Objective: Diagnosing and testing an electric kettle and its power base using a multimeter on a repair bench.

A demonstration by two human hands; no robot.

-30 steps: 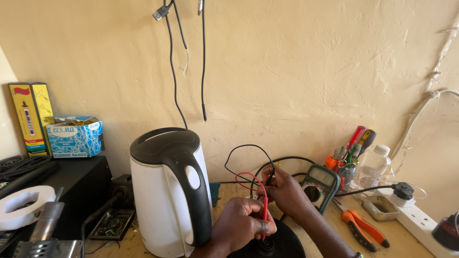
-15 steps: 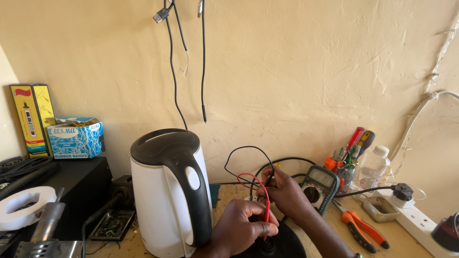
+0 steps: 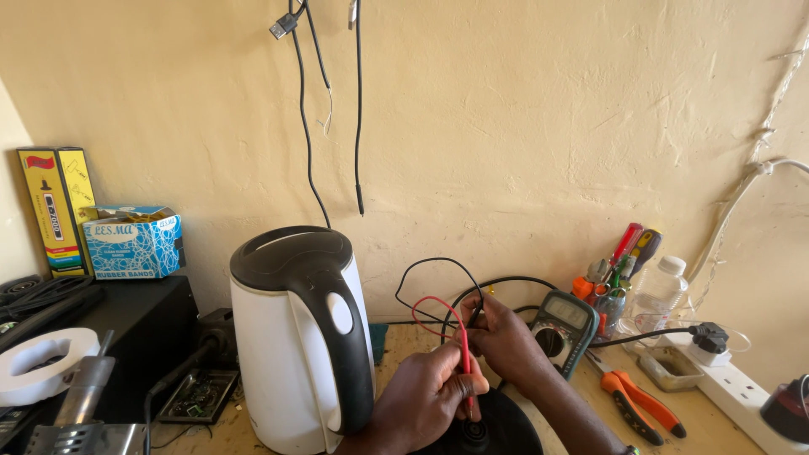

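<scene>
Red plastic is what I see pinched in my left hand: the red probe of a meter, held upright between thumb and fingers, low in the frame and a little right of centre. Its tip points down at the black round base along the bottom edge. My right hand sits just above and right of the left, fingers closed narrowly around the black probe near its upper end. The two hands are nearly touching.

A thin red lead and a black lead loop up from the probes over the middle of the frame. They run toward the multimeter, a dark unit with a grey display that lies tilted just right of my right hand.

Left of the hands stands a white kettle with a black lid and handle, upright, close beside my left wrist. At the right, a jar of screwdrivers stands near a clear plastic bottle, with orange-handled pliers on the bench below them and a white power strip at the lower right edge. At the far left I see a blue box and a yellow box on a black case. Dark cables hang down the cream wall at the top centre.
</scene>
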